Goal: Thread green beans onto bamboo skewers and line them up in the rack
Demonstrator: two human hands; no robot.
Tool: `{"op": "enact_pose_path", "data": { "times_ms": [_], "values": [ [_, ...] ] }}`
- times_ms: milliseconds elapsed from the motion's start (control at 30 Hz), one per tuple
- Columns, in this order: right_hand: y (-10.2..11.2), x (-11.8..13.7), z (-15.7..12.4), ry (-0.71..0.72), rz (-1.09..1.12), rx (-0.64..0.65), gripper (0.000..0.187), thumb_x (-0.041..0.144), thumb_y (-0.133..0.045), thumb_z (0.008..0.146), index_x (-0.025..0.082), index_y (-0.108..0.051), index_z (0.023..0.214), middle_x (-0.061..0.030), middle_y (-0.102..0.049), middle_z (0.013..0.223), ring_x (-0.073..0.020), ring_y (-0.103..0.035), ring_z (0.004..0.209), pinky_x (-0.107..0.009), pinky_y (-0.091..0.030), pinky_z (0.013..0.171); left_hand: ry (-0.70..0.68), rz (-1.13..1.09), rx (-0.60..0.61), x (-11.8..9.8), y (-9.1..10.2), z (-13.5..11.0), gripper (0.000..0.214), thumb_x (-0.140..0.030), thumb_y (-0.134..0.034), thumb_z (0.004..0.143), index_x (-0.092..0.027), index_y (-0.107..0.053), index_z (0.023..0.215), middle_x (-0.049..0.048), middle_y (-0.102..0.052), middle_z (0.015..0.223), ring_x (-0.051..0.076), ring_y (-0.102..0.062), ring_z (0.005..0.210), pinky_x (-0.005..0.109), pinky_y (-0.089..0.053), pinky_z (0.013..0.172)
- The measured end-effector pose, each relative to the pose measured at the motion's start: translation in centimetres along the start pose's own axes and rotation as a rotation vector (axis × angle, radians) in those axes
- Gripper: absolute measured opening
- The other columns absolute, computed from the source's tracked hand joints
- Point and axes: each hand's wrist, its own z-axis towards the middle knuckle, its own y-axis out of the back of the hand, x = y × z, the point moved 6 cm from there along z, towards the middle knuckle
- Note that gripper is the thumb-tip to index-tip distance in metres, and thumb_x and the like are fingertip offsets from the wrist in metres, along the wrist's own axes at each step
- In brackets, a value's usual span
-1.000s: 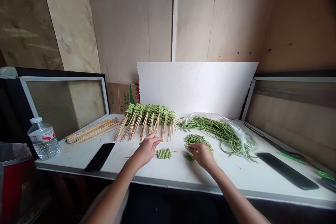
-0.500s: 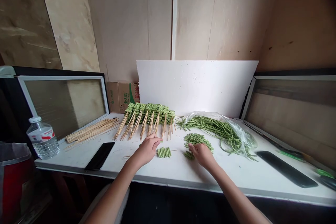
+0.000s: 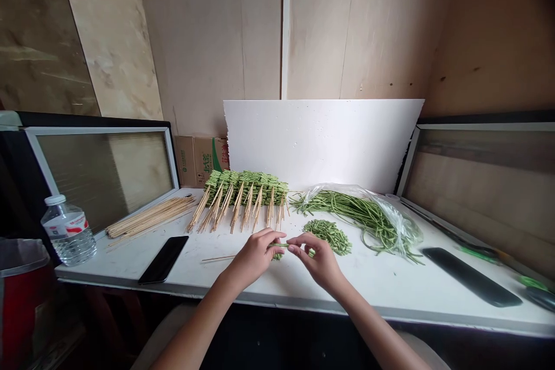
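Note:
My left hand [image 3: 259,254] is closed, its fingertips pinching a short green bean piece [image 3: 278,245]. Facing it, my right hand [image 3: 319,257] is closed too, with thumb and forefinger at the right end of that piece. More green shows under the right fingers, apparently further bean pieces [image 3: 311,252]. A wooden skewer [image 3: 217,258] lies on the table, running behind my left hand. Part of a row of cut beans [image 3: 277,256] shows below the fingertips; the rest is hidden. Just beyond my right hand lies a pile of cut beans [image 3: 329,235].
Stacked bean skewers [image 3: 247,188] stand at the back, with bare skewers [image 3: 151,215] to their left. Long beans [image 3: 359,212] spill from a plastic bag [image 3: 405,231]. A phone [image 3: 163,259], a water bottle [image 3: 69,231] and a dark elongated object [image 3: 470,276] lie around the white table [image 3: 182,269].
My right hand has come left from the bean pile to meet my left hand. My left hand has shifted slightly right and down, now covering most of the bean row on the table.

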Motion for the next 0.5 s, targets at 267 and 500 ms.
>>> {"op": "enact_pose_path", "data": {
  "times_ms": [267,500],
  "values": [
    [0.5,1.1,-0.1,0.091,-0.082,0.017,0.022,0.046,-0.069,0.095,0.025,-0.076,0.098,-0.0064,-0.073,0.089,-0.0234,-0.062,0.083,-0.035,-0.050,0.069,0.028,0.094,0.015,-0.3,0.8,0.0,0.018,-0.016,-0.061,0.097,-0.021,-0.078,0.098,0.0052,-0.073,0.096,0.019,-0.067,0.087,0.029,-0.051,0.080],
    [0.0,1.7,-0.2,0.183,-0.106,0.018,0.014,0.034,-0.065,0.098,0.025,-0.070,0.090,-0.0065,-0.070,0.085,-0.0253,-0.058,0.085,-0.039,-0.048,0.075,-0.056,0.156,0.058,-1.7,-0.4,-0.1,0.023,-0.012,-0.057,0.096,-0.022,-0.078,0.101,0.0059,-0.073,0.093,0.020,-0.065,0.087,0.034,-0.050,0.088]
  ]
}}
